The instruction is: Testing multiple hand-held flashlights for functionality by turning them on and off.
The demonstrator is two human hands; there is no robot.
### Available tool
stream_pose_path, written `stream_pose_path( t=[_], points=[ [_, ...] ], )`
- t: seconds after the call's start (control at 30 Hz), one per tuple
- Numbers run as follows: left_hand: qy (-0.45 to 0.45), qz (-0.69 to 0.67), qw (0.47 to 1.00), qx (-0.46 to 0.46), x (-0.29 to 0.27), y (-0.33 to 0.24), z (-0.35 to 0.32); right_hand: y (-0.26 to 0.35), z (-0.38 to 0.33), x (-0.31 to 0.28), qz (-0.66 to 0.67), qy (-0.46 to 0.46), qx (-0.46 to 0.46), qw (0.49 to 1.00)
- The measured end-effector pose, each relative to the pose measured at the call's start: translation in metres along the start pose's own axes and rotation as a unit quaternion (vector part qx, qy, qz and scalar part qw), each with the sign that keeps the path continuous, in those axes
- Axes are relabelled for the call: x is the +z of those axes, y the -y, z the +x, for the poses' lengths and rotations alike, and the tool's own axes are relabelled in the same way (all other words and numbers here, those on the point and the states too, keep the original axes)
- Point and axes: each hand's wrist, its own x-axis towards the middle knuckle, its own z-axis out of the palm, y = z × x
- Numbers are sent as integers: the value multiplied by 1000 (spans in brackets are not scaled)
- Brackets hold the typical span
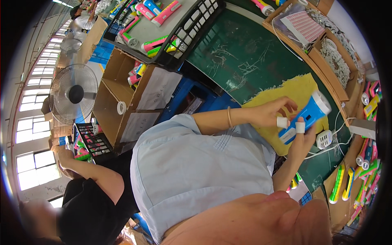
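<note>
A blue flashlight [307, 116] with a white head is held at a slant over a yellow cloth [265, 100]. My right hand [304, 141] wraps round its body from below, with a white finger cover on one digit pressed against the side. Beside the flashlight's upper edge, my left hand [277, 112] has its fingers curved and apart. A white-covered digit of that hand is by the flashlight's tail half; whether it touches is hard to tell. A bracelet circles my left wrist. The cloth lies on a green tabletop [228, 51].
A white multi-port charger [324, 139] with cables sits near my right hand. Cardboard trays [335, 61] of white cords line the far edge. Many colourful flashlights [367, 171] lie at the right. A black crate [196, 28] and cardboard box [118, 98] stand left, near a fan [75, 94] and a person [94, 196] in black.
</note>
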Motion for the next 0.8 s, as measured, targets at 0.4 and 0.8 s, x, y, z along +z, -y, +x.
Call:
stream_pose_path(
  t=[0.4, 0.8],
  points=[
    [-101, -256, 936, -220, 10, -6, 54, -69, -9, -43, -5, -16, 46, 999],
    [-48, -315, 906, -278, 14, -4, 66, -59, -2, -56, 244, -2, 76, 967]
  ],
)
